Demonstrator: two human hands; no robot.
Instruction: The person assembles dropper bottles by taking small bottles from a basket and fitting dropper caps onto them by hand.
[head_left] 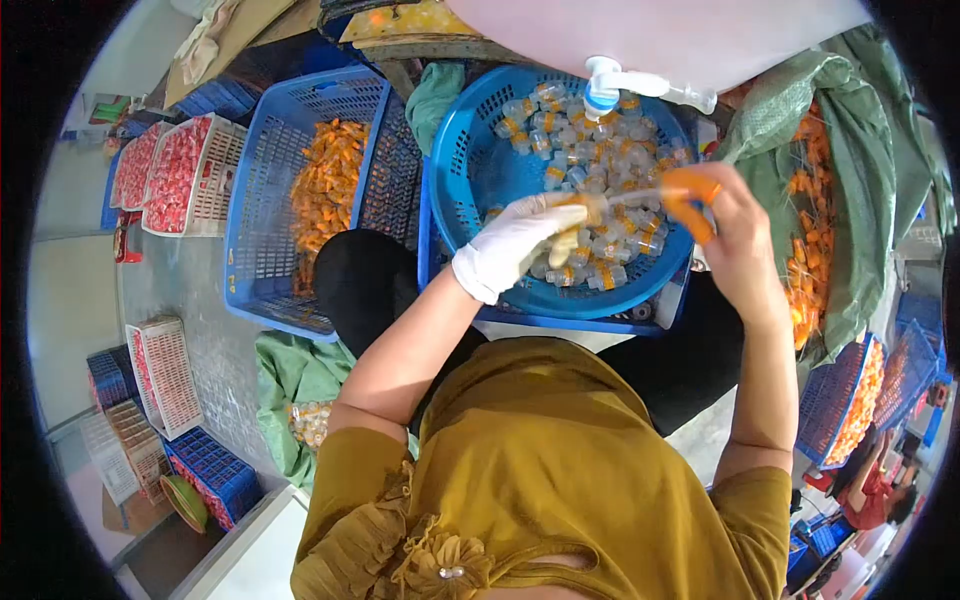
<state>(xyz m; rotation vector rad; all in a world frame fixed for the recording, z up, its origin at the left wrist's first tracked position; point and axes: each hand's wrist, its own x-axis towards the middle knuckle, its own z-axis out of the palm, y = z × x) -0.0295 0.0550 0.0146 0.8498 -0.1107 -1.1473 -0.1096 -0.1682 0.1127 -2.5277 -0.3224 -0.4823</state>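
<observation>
My left hand (508, 245), in a white glove with yellowish fingertips, is closed over the near part of a blue round basin (455, 190). At its fingertips is a small bottle (596, 208), partly hidden and blurred. My right hand (735, 220) is bare except for orange covers on its thumb and finger, which are bent into a pinch. A thin whitish strip (640, 195) runs between this pinch and the bottle; motion smears it. Below both hands, many small clear bottles (605, 275) with orange-yellow bands lie heaped in the basin.
A white tap (610, 85) on a large pale container overhangs the basin. Left stands a blue basket (250, 200) with orange pieces (335, 165). A green sack (860, 150) holding orange pieces (812, 230) is at right. Crates of red-and-white items (180, 175) stand far left. Another person (875, 490) sits lower right.
</observation>
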